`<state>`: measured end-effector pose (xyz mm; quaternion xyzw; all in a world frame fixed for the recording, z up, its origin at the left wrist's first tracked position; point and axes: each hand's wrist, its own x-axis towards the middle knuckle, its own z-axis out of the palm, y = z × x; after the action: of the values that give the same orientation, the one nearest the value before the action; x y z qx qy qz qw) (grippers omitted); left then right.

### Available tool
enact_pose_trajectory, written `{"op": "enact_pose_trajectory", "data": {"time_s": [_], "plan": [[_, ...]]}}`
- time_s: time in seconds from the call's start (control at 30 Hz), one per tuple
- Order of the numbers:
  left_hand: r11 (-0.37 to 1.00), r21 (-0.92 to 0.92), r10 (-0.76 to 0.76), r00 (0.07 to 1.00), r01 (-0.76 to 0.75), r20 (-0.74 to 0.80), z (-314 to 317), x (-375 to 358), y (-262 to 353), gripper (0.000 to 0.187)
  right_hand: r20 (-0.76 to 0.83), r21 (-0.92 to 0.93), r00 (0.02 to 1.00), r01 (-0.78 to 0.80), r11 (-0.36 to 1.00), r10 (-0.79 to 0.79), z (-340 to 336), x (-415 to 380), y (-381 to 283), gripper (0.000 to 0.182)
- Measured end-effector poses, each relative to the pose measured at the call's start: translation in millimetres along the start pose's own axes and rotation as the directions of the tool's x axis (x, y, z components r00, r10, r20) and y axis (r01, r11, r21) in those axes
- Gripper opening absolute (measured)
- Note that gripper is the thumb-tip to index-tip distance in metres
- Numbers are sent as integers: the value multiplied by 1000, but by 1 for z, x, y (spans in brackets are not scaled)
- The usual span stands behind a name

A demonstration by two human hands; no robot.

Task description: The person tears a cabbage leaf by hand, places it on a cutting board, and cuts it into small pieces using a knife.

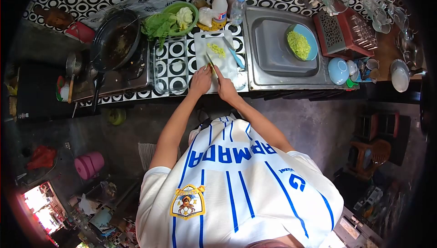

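Observation:
My right hand [223,84] is closed round the handle of a knife [210,59], whose blade points away from me over the white cutting board [200,42]. Close beside it on the left, my left hand [201,80] rests at the board's near part, its fingers closed on a small piece too hidden to name. Chopped pale green vegetable [216,50] lies on the board beyond the blade. A second knife with a light blue handle [236,58] lies along the board's right side.
A green basket [196,13] holds leafy greens. To the left, a black pan [116,40] sits on the stove. A blue bowl [312,49] of chopped vegetable rests on an upturned grey basin [268,59] in the sink. Bottles [220,3] stand behind the board.

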<state>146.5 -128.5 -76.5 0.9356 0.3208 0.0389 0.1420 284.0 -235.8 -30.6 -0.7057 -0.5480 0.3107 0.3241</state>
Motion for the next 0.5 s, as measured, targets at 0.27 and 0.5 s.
{"op": "enact_pose_trajectory", "data": {"time_s": [0.27, 0.5], "plan": [[996, 77, -45, 999, 46, -10, 9, -4, 7, 50, 30, -48, 997, -72, 996, 73, 9, 6, 1, 84], [992, 121, -47, 998, 42, 41, 6, 0, 7, 51, -10, -52, 998, -69, 996, 69, 13, 6, -3, 84]]}}
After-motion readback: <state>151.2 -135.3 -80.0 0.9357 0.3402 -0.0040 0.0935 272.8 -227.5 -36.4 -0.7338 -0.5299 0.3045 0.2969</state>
